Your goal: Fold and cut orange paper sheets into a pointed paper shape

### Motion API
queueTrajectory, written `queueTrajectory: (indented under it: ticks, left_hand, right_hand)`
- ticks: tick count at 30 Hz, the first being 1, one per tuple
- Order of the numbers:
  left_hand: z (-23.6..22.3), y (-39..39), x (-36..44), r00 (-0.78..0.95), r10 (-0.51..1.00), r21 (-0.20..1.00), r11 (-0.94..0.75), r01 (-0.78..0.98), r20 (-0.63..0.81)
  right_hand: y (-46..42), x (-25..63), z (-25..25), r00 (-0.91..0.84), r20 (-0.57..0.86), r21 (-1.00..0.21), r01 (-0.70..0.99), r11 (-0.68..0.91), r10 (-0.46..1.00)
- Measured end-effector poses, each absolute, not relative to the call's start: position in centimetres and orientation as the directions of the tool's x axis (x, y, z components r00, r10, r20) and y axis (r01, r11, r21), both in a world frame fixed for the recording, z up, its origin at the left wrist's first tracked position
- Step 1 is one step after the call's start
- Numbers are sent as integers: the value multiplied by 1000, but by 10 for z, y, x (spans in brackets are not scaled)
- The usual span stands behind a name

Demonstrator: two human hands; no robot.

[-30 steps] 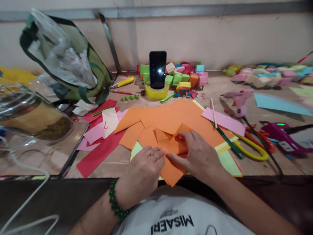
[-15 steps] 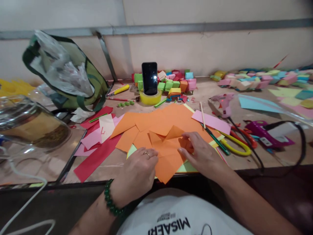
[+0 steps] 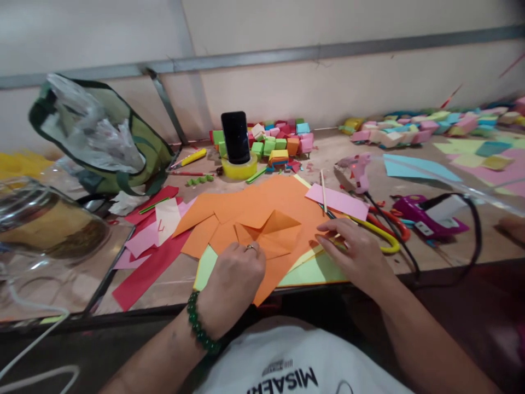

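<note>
My left hand [image 3: 238, 276], with a ring and a green bead bracelet, has its fingers curled down on a folded piece of orange paper [image 3: 273, 232]. Larger orange sheets [image 3: 246, 202] lie under and around it, over pale green paper [image 3: 314, 273]. My right hand [image 3: 359, 251] is at the right edge of these sheets, thumb and fingers apart. It covers part of a dark green pen [image 3: 326, 210] and lies beside scissors with yellow handles [image 3: 389, 241]. A pink paper strip [image 3: 338, 202] with a thin pale stick [image 3: 324, 191] lies just beyond.
A phone [image 3: 235, 137] stands in a yellow tape roll [image 3: 239, 167] before folded paper cubes [image 3: 268, 146]. To the right are a pink glue gun [image 3: 359, 172] and a purple device [image 3: 430, 219]. A green bag [image 3: 143, 148] and glass jar [image 3: 49, 224] stand left. Another person's hand [image 3: 512, 227] shows at right.
My right hand has left the folded orange paper and moved right, over the pen and near the scissors. My left hand stays on the paper. The view has shifted somewhat.
</note>
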State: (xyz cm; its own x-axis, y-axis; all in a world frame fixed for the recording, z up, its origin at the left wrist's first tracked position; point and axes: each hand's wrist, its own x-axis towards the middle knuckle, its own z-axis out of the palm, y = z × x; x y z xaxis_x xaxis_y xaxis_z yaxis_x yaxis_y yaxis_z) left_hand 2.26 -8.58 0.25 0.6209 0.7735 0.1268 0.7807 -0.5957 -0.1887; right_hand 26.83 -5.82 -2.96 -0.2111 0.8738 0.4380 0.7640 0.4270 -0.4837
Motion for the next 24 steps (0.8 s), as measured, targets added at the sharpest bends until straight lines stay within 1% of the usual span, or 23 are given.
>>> queueTrajectory:
  ticks: [2, 4, 6, 8, 10, 12, 14, 16, 18, 20, 22, 24]
  left_hand:
    - [7, -87, 24, 627, 773, -190, -604, 774, 97]
    - [12, -88, 25, 625, 776, -167, -607, 777, 86]
    - [16, -87, 26, 621, 780, -154, -606, 780, 78]
    - [17, -86, 26, 627, 777, -172, -611, 773, 58]
    - [17, -85, 26, 642, 766, -199, -626, 754, 28]
    - [17, -84, 24, 651, 759, -206, -637, 742, 0]
    - [17, -82, 19, 651, 758, -189, -644, 742, -27]
    - [17, -78, 12, 649, 759, -148, -647, 748, -41]
    - [16, -73, 3, 651, 759, -112, -648, 754, -8]
    - [14, -69, -6, 653, 755, -102, -646, 757, 59]
    - [12, -66, -13, 654, 749, -94, -647, 756, 104]
    - [8, -67, -16, 647, 755, -69, -644, 762, 111]
  right_hand:
    - [-57, 268, -25, -259, 507, -372, 795, 479, 822]
    - [-53, 265, -19, -340, 534, -251, 810, 530, 774]
    - [-45, 260, -16, -446, 514, -140, 800, 584, 733]
    - [-37, 254, -16, -540, 477, -43, 773, 633, 693]
    - [-29, 249, -18, -607, 450, 31, 743, 668, 655]
    - [-24, 246, -20, -651, 431, 75, 716, 694, 625]
    - [-22, 246, -20, -683, 428, 86, 682, 726, 591]
    - [-24, 246, -19, -711, 452, 80, 634, 769, 539]
    - [-31, 243, -17, -725, 491, 67, 585, 808, 484]
    - [-40, 238, -16, -735, 500, 50, 553, 832, 459]
    - [-49, 230, -16, -755, 466, 0, 522, 853, 461]
    - [-55, 223, -16, -770, 409, -101, 496, 862, 491]
